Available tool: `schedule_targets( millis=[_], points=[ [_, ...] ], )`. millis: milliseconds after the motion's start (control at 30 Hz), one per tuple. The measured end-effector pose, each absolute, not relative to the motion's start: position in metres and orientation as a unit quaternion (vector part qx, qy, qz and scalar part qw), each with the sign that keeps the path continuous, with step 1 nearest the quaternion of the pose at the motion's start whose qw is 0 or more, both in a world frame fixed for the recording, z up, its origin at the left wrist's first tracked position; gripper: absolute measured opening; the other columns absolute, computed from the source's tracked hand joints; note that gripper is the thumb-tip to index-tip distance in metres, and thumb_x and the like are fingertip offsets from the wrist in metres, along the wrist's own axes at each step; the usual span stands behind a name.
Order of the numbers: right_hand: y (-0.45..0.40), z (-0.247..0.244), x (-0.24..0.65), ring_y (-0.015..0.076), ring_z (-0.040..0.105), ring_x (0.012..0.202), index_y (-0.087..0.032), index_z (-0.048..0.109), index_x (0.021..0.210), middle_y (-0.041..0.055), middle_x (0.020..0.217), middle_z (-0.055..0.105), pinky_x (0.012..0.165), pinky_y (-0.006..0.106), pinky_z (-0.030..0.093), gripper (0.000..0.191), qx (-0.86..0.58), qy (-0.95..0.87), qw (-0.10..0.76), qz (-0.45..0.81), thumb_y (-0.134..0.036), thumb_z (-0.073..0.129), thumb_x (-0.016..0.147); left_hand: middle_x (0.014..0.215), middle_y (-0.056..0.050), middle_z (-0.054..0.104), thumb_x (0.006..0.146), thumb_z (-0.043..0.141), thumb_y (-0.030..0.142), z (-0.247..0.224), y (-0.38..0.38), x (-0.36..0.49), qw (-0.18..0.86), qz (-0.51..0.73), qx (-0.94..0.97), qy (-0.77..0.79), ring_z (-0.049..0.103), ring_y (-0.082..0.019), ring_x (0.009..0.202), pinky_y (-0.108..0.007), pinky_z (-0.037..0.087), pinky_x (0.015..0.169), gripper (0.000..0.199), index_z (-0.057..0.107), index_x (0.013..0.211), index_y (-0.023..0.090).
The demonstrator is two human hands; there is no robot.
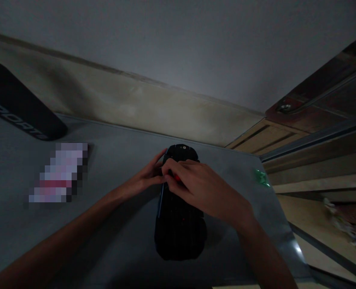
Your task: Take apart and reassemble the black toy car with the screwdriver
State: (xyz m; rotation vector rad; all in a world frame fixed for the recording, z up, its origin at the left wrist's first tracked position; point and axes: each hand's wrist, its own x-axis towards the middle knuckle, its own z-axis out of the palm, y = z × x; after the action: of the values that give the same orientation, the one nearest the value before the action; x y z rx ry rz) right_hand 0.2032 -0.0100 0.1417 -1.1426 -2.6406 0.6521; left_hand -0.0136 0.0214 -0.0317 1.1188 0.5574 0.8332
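A black oblong object (181, 233) with a blue strip along its left side lies lengthwise on the grey table (120, 249). It may be a toy car turned underside up, but I cannot be sure. My left hand (149, 174) grips its left side, index finger stretched along the upper edge and thumb beside the other hand. Over the middle of the object, my right hand (194, 180) is closed in a pinch. Something small and red (177, 177) shows between its fingers; its kind is mostly hidden.
To the left lies a blurred-out flat rectangular item (59, 172). A dark padded tube lettered SPORT (24, 108) juts in at upper left. A crumpled green wrapper (262, 178) rests near the table's right edge. The wall (166, 104) runs behind; a wooden door (310, 96) is at right.
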Motion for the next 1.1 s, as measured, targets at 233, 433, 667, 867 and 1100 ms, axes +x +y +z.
schedule_targets(
  millis=[233, 433, 667, 867, 1100],
  points=[
    [-0.011, 0.14, 0.201, 0.0255, 0.072, 0.114, -0.022, 0.063, 0.115, 0.0077, 0.113, 0.077, 0.104, 0.043, 0.053, 0.013, -0.359, -0.9, 0.115, 0.22, -0.013, 0.065, 0.106, 0.155, -0.013, 0.076, 0.1, 0.086, 0.04, -0.033, 0.022, -0.016, 0.722, 0.361, 0.53, 0.259, 0.067, -0.039, 0.147, -0.057, 0.046, 0.128, 0.112, 0.02, 0.19, 0.035],
    [-0.01, 0.136, 0.199, 0.0242, 0.074, 0.11, -0.023, 0.064, 0.119, 0.007, 0.114, 0.078, 0.102, 0.042, 0.053, 0.014, -0.363, -0.902, 0.108, 0.206, -0.012, 0.06, 0.111, 0.152, -0.012, 0.076, 0.099, 0.087, 0.038, -0.036, 0.021, -0.017, 0.722, 0.372, 0.525, 0.254, 0.067, -0.037, 0.147, -0.054, 0.046, 0.127, 0.111, 0.022, 0.189, 0.034],
    [-0.013, 0.134, 0.195, 0.0252, 0.074, 0.106, -0.022, 0.064, 0.117, 0.0071, 0.109, 0.079, 0.106, 0.045, 0.054, 0.004, -0.371, -0.907, 0.124, 0.155, -0.02, 0.061, 0.115, 0.165, -0.014, 0.07, 0.099, 0.088, 0.036, -0.043, 0.023, -0.015, 0.732, 0.385, 0.512, 0.234, 0.064, -0.04, 0.154, -0.057, 0.044, 0.131, 0.11, 0.025, 0.189, 0.036],
    [-0.012, 0.131, 0.195, 0.0264, 0.075, 0.114, -0.022, 0.064, 0.123, 0.0087, 0.115, 0.081, 0.111, 0.048, 0.053, 0.016, -0.37, -0.906, 0.132, 0.16, -0.013, 0.059, 0.11, 0.17, -0.015, 0.067, 0.098, 0.087, 0.033, -0.023, 0.02, -0.015, 0.727, 0.371, 0.515, 0.262, 0.055, -0.041, 0.165, -0.06, 0.037, 0.138, 0.111, 0.023, 0.189, 0.032],
    [-0.013, 0.131, 0.196, 0.0271, 0.077, 0.105, -0.02, 0.066, 0.127, 0.0112, 0.111, 0.082, 0.101, 0.044, 0.056, 0.016, -0.422, -0.888, 0.105, 0.15, -0.021, 0.054, 0.116, 0.174, -0.014, 0.064, 0.096, 0.085, 0.033, -0.023, 0.02, -0.014, 0.722, 0.371, 0.522, 0.263, 0.056, -0.042, 0.164, -0.056, 0.043, 0.134, 0.109, 0.026, 0.189, 0.032]
  ],
)
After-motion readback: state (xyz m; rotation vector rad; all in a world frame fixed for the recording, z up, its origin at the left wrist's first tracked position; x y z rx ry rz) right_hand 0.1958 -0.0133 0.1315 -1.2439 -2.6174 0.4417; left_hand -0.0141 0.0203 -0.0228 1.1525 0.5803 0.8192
